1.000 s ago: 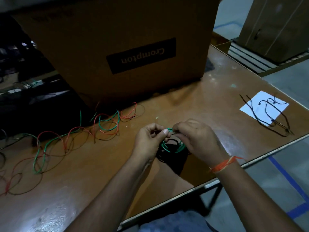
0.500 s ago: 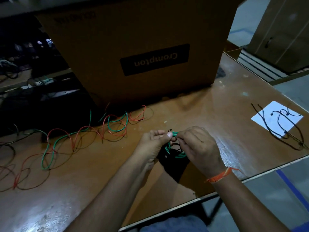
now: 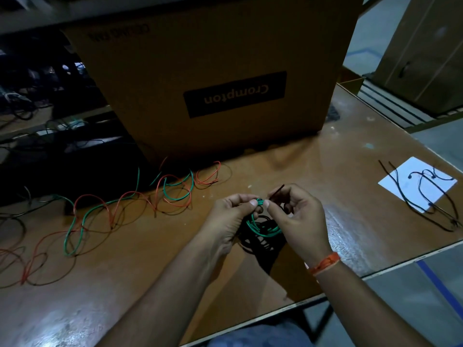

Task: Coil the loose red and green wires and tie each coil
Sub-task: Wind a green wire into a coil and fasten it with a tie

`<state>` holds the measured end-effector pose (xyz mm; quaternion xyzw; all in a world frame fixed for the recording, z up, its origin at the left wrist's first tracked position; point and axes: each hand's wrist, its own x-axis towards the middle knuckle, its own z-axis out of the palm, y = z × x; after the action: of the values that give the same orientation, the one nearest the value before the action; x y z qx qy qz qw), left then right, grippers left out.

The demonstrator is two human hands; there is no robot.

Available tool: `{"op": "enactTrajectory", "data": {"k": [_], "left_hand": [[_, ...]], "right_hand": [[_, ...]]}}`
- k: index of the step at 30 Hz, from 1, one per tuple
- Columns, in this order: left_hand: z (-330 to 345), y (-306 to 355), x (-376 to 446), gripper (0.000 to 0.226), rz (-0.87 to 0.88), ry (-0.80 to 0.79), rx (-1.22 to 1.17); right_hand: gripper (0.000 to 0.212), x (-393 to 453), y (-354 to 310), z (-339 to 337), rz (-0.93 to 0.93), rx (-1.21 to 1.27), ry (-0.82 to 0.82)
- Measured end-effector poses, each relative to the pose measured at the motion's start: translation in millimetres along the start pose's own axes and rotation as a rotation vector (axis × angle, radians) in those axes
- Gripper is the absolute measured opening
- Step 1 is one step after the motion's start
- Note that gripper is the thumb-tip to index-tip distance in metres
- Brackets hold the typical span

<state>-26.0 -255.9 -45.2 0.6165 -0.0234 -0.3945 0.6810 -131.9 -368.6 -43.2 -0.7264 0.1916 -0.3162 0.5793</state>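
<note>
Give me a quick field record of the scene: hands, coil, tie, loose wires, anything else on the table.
left hand: pinches top of green coil
right hand: pinches thin black tie
green coil: held between both hands above the table
black tie: end sticks up past right fingers; knot not visible
loose wires: red and green, uncoiled, left of hands
cardboard box: behind wires
white paper: far right, black ties on it

My forearms reaching forward, my left hand (image 3: 231, 216) and right hand (image 3: 298, 221) close together, fingertips pinched, thumbs nearly touching
</note>
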Motion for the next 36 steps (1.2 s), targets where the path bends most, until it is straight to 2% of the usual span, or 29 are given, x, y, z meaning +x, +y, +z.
{"op": "enactTrajectory", "data": {"k": [4, 10, 17, 21, 26, 32, 36], "left_hand": [[-2, -1, 1, 0.009, 0.027, 0.062, 0.044], [-10, -7, -1, 0.018, 0.059, 0.069, 0.033], [-22, -4, -7, 0.025, -0.004, 0.006, -0.030], [-28, 0, -10, 0.018, -0.022, -0.036, -0.035], [-30, -4, -15, 0.011, 0.032, 0.011, -0.021], [-39, -6, -23, 0.014, 0.071, 0.083, -0.043], [-49, -9, -29, 0.015, 0.075, 0.095, -0.028]], "right_hand": [[0.007, -3, -1, 4, 0.021, -0.030, -0.005], [0.013, -5, -1, 9, -0.062, -0.180, -0.039], [0.024, -1, 2, 4, -0.270, -0.290, -0.201], [0.023, 5, 1, -2, -0.330, -0.292, -0.301], [0.020, 3, -2, 7, -0.145, -0.131, -0.265], [0.030, -6, -5, 31, 0.094, 0.177, -0.228], [0.024, -7, -4, 44, 0.098, 0.213, -0.208]]}}
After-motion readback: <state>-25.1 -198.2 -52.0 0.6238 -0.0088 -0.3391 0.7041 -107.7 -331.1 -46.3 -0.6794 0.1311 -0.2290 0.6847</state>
